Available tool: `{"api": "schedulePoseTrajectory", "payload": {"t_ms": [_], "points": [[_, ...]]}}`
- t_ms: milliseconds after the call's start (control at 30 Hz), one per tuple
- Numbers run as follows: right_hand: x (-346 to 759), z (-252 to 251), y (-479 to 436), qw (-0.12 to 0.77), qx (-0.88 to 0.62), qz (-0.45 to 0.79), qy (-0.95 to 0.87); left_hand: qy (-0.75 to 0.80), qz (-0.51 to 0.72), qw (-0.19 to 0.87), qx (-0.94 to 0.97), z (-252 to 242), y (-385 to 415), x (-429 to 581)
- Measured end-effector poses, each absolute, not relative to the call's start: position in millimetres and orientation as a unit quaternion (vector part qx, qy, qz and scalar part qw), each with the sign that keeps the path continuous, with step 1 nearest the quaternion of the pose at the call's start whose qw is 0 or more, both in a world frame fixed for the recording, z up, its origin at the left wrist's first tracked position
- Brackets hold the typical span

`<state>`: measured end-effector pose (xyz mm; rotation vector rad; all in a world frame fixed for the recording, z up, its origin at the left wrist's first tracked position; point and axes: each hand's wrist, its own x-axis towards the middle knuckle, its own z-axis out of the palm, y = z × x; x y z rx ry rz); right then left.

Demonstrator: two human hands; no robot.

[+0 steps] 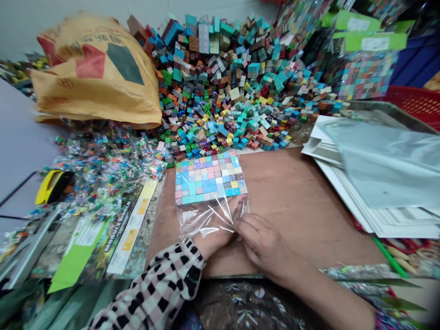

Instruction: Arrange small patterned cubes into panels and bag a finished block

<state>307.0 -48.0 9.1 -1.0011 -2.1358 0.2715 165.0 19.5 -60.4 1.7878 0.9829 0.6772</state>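
A flat block of small patterned cubes (209, 181) lies on the brown board, inside a clear plastic bag (202, 220) whose loose end reaches toward me. My left hand (218, 233) is partly covered by the film; its fingers are closed at the bag's right edge, just below the block's near right corner. Whether that hand is inside the bag or under it, I cannot tell. Right beside it, my right hand (264, 243) pinches the same edge of the film with bent fingers.
Loose cubes (223, 91) are heaped behind the brown board (292, 197). On the left are a yellow sack (96, 78), small plastic packets (103, 160), a yellow-black tool (53, 185) and printed cards (118, 224). White sheets with clear bags (388, 165) lie right, near a red basket (415, 103).
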Motion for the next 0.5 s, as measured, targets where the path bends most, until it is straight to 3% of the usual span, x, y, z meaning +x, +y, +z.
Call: {"api": "schedulePoseTrajectory", "payload": {"t_ms": [200,333,433,500], "points": [[304,9,-52,0.349,-0.377,0.167,-0.842,0.375,0.280,0.466,0.751,-43,8,158],[315,24,-37,0.250,-0.383,0.268,-0.848,0.343,0.274,0.425,0.791,-35,4,152],[328,44,-6,0.149,-0.348,0.413,-0.828,0.342,0.257,0.391,0.815,-30,1,153],[330,52,22,0.165,-0.345,0.441,-0.812,0.358,0.240,0.364,0.825,-26,-1,155]]}}
